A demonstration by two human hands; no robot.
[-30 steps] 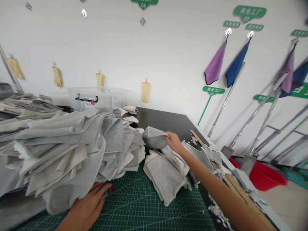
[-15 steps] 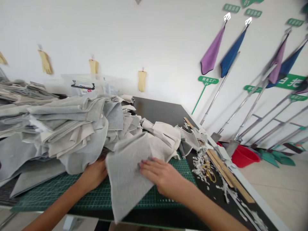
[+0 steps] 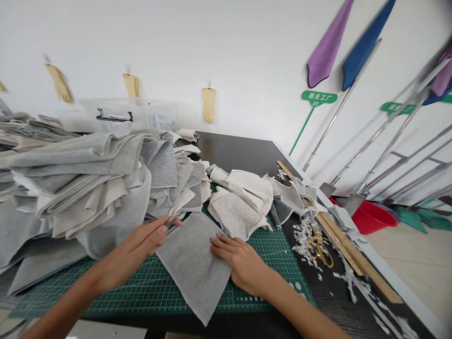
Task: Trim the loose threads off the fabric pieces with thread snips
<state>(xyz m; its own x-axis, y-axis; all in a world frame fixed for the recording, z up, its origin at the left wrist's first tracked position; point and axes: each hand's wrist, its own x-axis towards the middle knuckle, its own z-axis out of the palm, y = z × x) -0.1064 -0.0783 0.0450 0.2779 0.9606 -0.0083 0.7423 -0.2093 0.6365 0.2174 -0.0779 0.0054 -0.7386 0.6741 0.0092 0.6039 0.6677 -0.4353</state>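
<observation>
Grey fabric panel (image 3: 192,266) now flat on cutting mat (image 3: 271,268); right hand (image 3: 240,266) pressing it, open; left hand (image 3: 136,249) pinching small tool (image 3: 173,221).

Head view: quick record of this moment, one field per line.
right hand: flat on grey fabric piece
left hand: pinching something thin, too small to tell what
under both: green cutting mat
left of mat: grey fabric pile
right of mat: gold scissors among white scraps
</observation>
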